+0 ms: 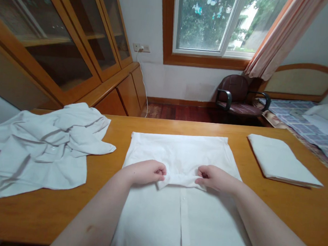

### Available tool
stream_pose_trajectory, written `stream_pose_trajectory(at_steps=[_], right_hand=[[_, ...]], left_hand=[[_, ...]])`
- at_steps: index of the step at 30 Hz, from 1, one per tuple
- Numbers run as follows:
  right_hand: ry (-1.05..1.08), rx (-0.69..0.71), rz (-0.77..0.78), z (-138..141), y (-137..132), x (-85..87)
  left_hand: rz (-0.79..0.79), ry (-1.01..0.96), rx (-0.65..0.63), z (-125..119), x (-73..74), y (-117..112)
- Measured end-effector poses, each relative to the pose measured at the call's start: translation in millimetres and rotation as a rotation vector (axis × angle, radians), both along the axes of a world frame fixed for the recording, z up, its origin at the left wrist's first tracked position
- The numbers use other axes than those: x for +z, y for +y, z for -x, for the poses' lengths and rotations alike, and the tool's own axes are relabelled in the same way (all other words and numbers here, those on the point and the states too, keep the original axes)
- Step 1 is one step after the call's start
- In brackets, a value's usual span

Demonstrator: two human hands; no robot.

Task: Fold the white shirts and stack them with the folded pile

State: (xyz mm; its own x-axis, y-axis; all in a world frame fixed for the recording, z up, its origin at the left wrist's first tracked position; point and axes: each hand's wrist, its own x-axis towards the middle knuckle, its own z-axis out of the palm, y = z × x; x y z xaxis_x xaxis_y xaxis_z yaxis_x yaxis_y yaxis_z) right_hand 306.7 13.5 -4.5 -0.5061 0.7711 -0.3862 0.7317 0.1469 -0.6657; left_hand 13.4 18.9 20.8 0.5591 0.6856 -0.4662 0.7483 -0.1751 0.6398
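Observation:
A white button-up shirt (178, 155) lies flat on the wooden table (311, 216) in front of me, its far part folded back toward me. My left hand (145, 172) is closed in a pinch on the left end of the shirt's folded collar edge. My right hand (215, 178) pinches the right end of the same edge. Both hands rest on the shirt, about a hand's width apart. The button placket runs down between my forearms.
A crumpled white shirt (41, 146) lies on the table's left side. A neatly folded white cloth (281, 160) sits at the right. Behind the table stand a wooden cabinet (72, 53), a dark armchair (238, 95) under the window, and a bed (310, 124).

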Motion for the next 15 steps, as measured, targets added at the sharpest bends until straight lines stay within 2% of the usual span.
stream_pose_trajectory(at_steps=[5, 12, 15], right_hand=[[-0.011, -0.003, 0.011, -1.2, -0.2, -1.9], [-0.138, -0.006, -0.150, 3.7, -2.5, -1.3], [-0.140, -0.013, -0.164, 5.1, -3.0, -3.6]], left_hand=[[0.006, 0.044, 0.026, -2.0, -6.1, 2.0], [-0.132, 0.170, 0.075, -10.4, -10.1, 0.9], [-0.176, 0.191, 0.064, -11.6, -10.1, -0.2]])
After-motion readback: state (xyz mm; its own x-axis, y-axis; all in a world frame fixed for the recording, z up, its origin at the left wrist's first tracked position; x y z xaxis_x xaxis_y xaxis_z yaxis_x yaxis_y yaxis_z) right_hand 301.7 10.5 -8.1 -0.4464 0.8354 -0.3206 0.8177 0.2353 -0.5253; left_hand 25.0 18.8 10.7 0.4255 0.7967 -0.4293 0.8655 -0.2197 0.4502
